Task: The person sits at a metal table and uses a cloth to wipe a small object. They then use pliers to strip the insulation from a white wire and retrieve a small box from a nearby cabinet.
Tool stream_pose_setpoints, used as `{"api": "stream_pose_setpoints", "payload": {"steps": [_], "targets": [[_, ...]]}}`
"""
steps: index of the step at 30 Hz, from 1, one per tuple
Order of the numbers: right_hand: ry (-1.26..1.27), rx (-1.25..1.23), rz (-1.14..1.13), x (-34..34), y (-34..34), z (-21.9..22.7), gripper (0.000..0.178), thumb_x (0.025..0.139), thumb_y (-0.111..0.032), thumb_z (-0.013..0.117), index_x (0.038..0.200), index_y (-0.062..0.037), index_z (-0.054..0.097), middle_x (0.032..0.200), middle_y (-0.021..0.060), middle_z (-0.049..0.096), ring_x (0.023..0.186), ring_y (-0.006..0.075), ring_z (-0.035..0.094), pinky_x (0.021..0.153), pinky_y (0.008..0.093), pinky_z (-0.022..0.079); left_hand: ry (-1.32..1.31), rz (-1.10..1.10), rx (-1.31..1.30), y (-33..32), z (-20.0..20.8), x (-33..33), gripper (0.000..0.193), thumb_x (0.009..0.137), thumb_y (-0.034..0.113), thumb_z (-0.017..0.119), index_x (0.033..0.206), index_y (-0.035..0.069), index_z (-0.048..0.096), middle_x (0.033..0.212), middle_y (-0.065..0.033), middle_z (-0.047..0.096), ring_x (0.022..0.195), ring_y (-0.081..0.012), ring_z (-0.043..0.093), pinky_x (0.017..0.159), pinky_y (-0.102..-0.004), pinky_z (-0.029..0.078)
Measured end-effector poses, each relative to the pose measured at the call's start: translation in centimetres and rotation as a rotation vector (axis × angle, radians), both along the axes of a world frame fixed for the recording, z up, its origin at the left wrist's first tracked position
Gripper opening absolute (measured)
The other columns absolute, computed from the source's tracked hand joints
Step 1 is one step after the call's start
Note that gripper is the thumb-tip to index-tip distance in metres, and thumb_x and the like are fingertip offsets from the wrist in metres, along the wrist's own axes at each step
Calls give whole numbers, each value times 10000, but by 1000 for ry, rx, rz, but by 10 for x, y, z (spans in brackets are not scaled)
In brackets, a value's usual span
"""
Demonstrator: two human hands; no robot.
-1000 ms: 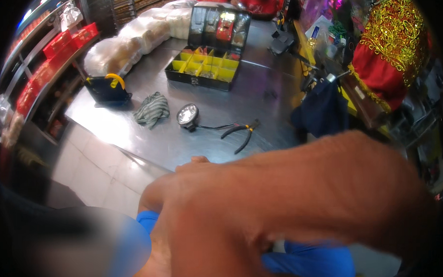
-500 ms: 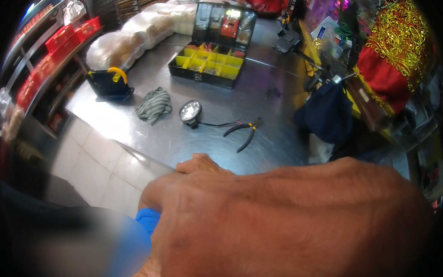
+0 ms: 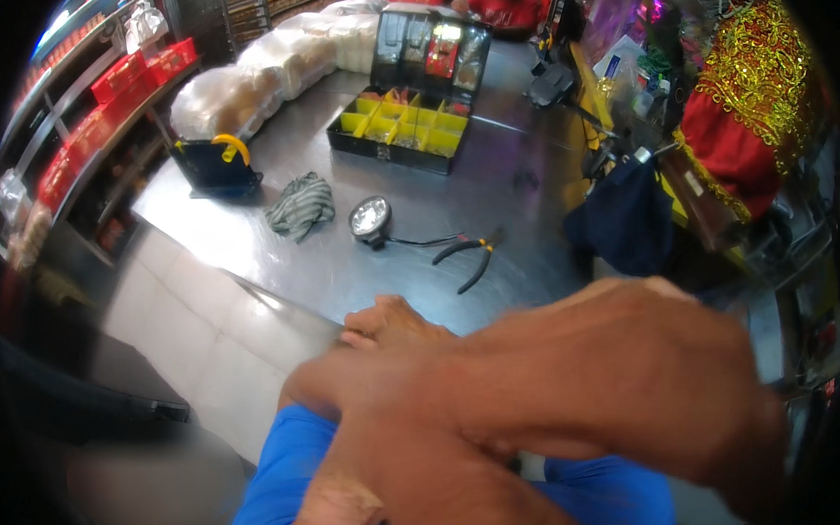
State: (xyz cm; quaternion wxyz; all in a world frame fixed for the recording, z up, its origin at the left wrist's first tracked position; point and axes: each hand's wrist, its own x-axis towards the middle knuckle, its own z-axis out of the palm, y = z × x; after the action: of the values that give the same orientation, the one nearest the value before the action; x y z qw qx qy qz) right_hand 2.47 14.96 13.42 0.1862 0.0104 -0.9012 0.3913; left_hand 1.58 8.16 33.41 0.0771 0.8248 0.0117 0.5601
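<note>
Can see two bare hands nearest: one blurred hand (image 3: 609, 376) at four o'clock, close to the camera, and one smaller-looking hand (image 3: 390, 321) at seven, by the table edge. Cannot tell left from right, given the overlapping arms; cannot tell the blurred one as clenched or released. Can make out bent fingers on the other, but cannot tell of anything grasped. Below, see two patches of blue clothing (image 3: 284, 462), at seven and five. Beyond, on one metal table (image 3: 347, 282), find one pair of pliers (image 3: 480, 247) at three, handles spread, and one round lamp (image 3: 370, 218) at half past ten, trailing a cable toward the pliers. Farther, notice one bunched striped cloth (image 3: 300, 206) at ten, then one black stand (image 3: 215, 172) with one yellow handle (image 3: 235, 147). At twelve, find one toolbox (image 3: 379, 150), lid raised, yellow compartments too small to count surely. Past it, see at least three clear bags (image 3: 284, 64) at eleven and, farthest, one person (image 3: 504, 8) in red between twelve and one.
</note>
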Motion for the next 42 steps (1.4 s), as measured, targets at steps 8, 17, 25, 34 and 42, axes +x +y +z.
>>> {"api": "stream_pose_setpoints", "payload": {"steps": [8, 17, 25, 34, 42], "targets": [[5, -16, -14, 3, -3, -2, 142, 894, -153, 567, 985, -48, 594, 854, 84, 641, 775, 207, 606, 696, 368, 477, -12, 33, 9, -9, -1, 6, 462, 938, 377, 533, 1223, 14, 568, 1199, -220, 583, 1145, -315, 567, 1012, -442, 429], [17, -26, -37, -3, -1, -3, 122, 894, -121, 558, 962, -30, 602, 853, 76, 639, 784, 185, 601, 691, 343, 477, -10, 58, 34, -10, 4, 9, 459, 934, 368, 543, 1232, 20, 566, 1197, -228, 588, 1148, -321, 569, 1009, -447, 433], [63, -26, -51, -22, -8, -1, 110, 895, -93, 550, 941, -13, 610, 852, 68, 638, 792, 166, 596, 687, 320, 478, -172, 197, 90, -3, 54, -24, 456, 931, 361, 551, 1240, 26, 565, 1196, -235, 592, 1152, -327, 571, 1007, -452, 436], [335, -401, -196, 1, 61, 45, 105, 905, -72, 551, 895, -2, 630, 814, 37, 634, 751, 111, 575, 662, 301, 481, 66, 855, -849, 26, -78, -105, 376, 921, 187, 621, 1234, -16, 580, 1097, -148, 649, 1016, -219, 613, 889, -330, 475], [-107, -315, -78, 26, 87, 46, 233, 897, -208, 636, 761, -21, 667, 620, -19, 572, 608, 45, 485, 547, 235, 387, -212, 813, -1315, -25, -155, -159, 204, 903, 178, 681, 926, -21, 722, 748, 16, 626, 693, -58, 505, 621, -222, 403]]}}
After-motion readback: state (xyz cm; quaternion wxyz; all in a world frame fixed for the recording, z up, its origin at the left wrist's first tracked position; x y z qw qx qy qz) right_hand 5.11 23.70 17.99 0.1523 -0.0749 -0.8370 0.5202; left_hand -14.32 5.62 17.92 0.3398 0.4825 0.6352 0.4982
